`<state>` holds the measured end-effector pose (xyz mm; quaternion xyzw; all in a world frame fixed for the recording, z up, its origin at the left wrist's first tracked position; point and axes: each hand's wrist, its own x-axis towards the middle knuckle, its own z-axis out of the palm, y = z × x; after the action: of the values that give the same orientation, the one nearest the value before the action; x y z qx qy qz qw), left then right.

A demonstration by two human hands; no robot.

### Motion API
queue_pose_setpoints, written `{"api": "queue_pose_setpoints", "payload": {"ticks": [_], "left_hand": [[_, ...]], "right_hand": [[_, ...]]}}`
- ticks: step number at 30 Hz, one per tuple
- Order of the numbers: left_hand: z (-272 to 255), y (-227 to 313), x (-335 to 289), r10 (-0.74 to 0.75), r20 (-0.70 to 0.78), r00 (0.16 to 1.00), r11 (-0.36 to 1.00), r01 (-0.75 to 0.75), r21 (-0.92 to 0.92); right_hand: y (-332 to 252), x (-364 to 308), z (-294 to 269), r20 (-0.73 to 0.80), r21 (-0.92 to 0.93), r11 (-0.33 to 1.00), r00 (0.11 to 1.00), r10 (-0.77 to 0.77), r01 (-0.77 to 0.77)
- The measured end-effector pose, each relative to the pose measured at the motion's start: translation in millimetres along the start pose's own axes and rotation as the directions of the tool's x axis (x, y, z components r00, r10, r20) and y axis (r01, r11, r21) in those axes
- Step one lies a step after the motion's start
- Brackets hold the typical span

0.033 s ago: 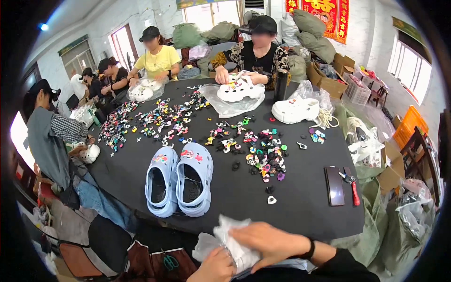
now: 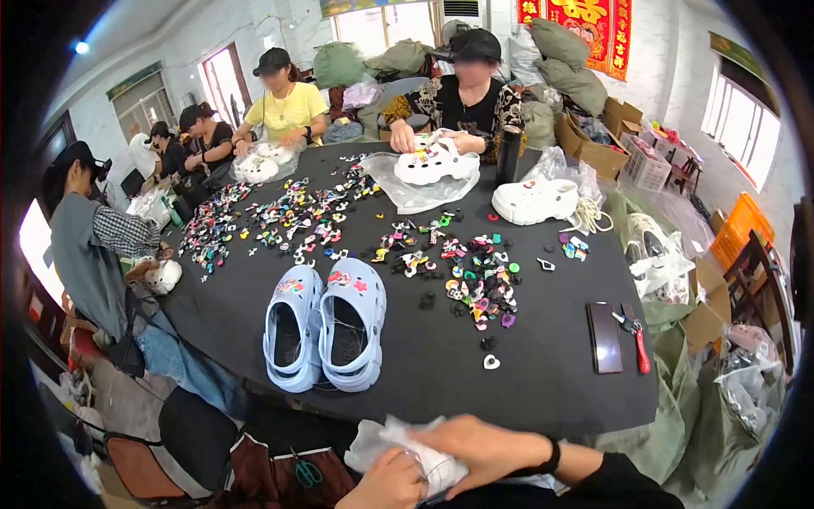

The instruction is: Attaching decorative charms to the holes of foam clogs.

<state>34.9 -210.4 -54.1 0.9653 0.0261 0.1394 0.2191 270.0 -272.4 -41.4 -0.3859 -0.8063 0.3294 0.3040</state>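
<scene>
Just off the table's near edge, a crumpled whitish plastic bag (image 2: 434, 475) is between my two hands; what it holds, if anything, I cannot make out. The fingers of my left hand (image 2: 392, 485) are curled closed on its near side. My right hand (image 2: 482, 451) grips it from the right and above, its fingers partly hidden by the plastic. Beyond my hands, a pair of light blue clogs (image 2: 352, 360) stands on the black table (image 2: 543, 399), with colourful charms on their toes. To the right of the clogs lies a heap of small shoe charms (image 2: 479, 288).
A phone (image 2: 604, 338) and keys with a red fob (image 2: 640, 348) lie at the right. White clogs (image 2: 534, 202) and a dark bottle (image 2: 508, 153) stand farther back. Several co-workers sit or stand around the table. Scissors (image 2: 307, 471) rest below the table edge.
My right hand has come down a little over the plastic bag, and the bag's raised top is now flatter. The things on the table have stayed put.
</scene>
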Motion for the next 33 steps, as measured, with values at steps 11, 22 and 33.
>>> {"api": "queue_pose_setpoints", "payload": {"ticks": [11, 22, 33], "left_hand": [[-43, 23, 4, -0.257, -0.759, 0.598, 0.962, 0.237, -0.139], [55, -3, -33, -0.663, -0.128, 0.737, 0.184, -0.005, -0.983], [56, -1, -51, -0.907, -0.406, 0.112, 0.397, -0.094, -0.913]], "right_hand": [[-1, -27, -22, -0.772, -0.149, 0.962, 0.635, 0.033, -0.231], [2, 3, 61, 0.203, 0.675, 0.671, 0.951, 0.231, -0.307], [12, 18, 88, 0.203, 0.870, 0.326, 0.871, 0.447, -0.370]]}}
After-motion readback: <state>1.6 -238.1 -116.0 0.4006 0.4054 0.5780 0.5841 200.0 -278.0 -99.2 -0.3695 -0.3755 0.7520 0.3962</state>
